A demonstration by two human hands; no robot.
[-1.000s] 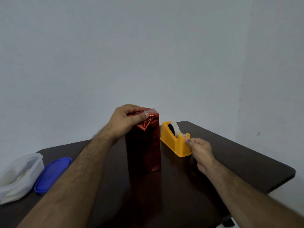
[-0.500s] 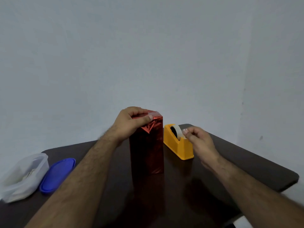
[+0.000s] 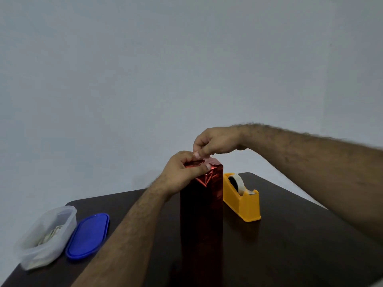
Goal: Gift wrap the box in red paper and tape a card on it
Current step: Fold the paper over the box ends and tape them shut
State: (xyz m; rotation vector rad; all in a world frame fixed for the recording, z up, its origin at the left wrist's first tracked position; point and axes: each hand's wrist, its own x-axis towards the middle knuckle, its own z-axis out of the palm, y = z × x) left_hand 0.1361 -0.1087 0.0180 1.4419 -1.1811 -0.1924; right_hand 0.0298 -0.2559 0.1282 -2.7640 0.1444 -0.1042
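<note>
A tall box wrapped in shiny red paper (image 3: pixel 202 206) stands upright in the middle of the dark table (image 3: pixel 290 235). My left hand (image 3: pixel 182 172) grips its top and holds the folded paper flaps down with the thumb. Just above the box's top, my right hand (image 3: pixel 215 142) pinches a small, barely visible piece of clear tape between thumb and fingertips. The yellow tape dispenser (image 3: pixel 241 196) with its roll stands right beside the box. No card is visible.
A clear plastic container (image 3: pixel 44 237) with small items inside sits at the table's left edge, with its blue lid (image 3: pixel 88 235) lying next to it. A plain grey wall is behind the table.
My right hand left the tape dispenser and rose to the top of the box, carrying a piece of tape. My left hand stayed on the box's top.
</note>
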